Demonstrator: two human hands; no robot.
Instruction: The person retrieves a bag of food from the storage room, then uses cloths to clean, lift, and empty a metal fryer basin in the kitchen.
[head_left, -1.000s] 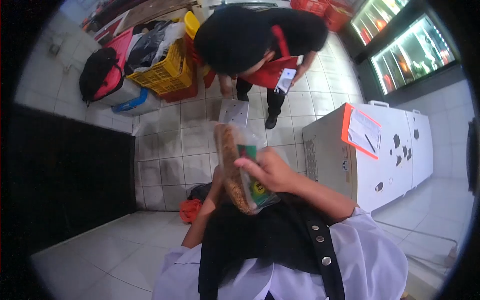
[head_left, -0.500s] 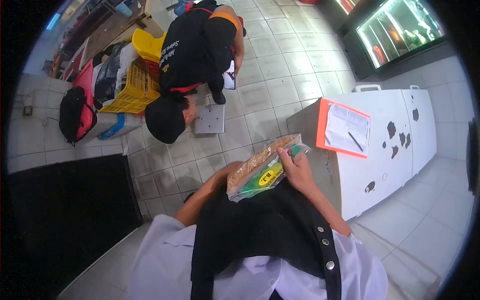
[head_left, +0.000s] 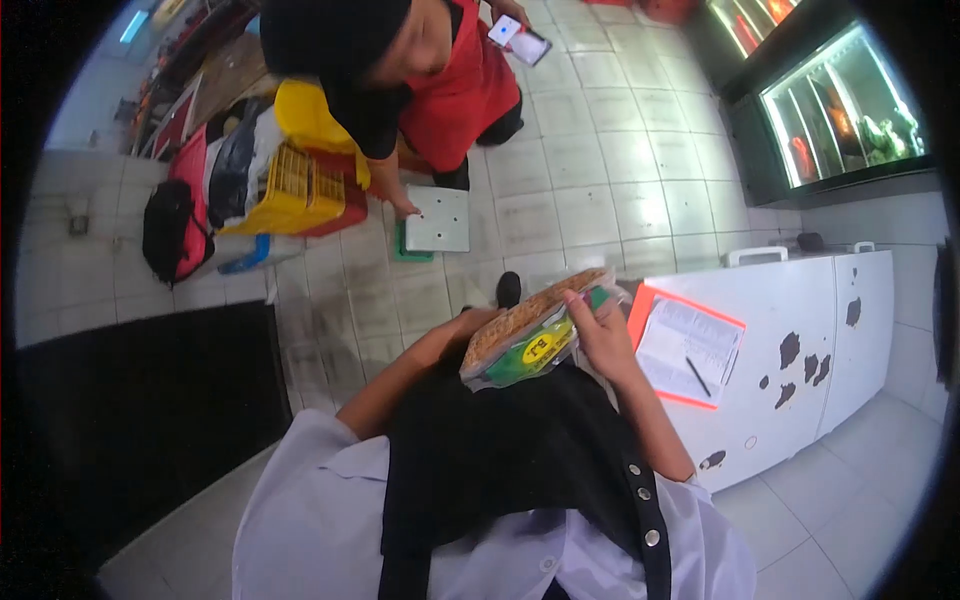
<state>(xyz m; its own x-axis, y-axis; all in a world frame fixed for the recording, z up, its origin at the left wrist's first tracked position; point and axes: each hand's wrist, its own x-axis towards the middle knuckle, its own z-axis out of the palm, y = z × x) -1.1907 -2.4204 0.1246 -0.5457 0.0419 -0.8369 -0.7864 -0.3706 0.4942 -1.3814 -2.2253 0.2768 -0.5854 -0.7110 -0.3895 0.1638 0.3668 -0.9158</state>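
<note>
A clear plastic packet of brown flaky food with a green and yellow "B.J." label is held in front of my black apron. My right hand grips its right end, the thumb lying over the top face. My left hand supports the left end from behind; its fingers are mostly hidden by the packet.
Ahead, a person in a red apron holds a phone and touches a pale square plate low on the floor. A yellow crate stands left. On the white chest freezer lies an orange clipboard with a pen.
The person ahead has turned and put a hand on the plate; green now shows beneath it. My view has shifted slightly, while both my hands keep hold of the packet.
</note>
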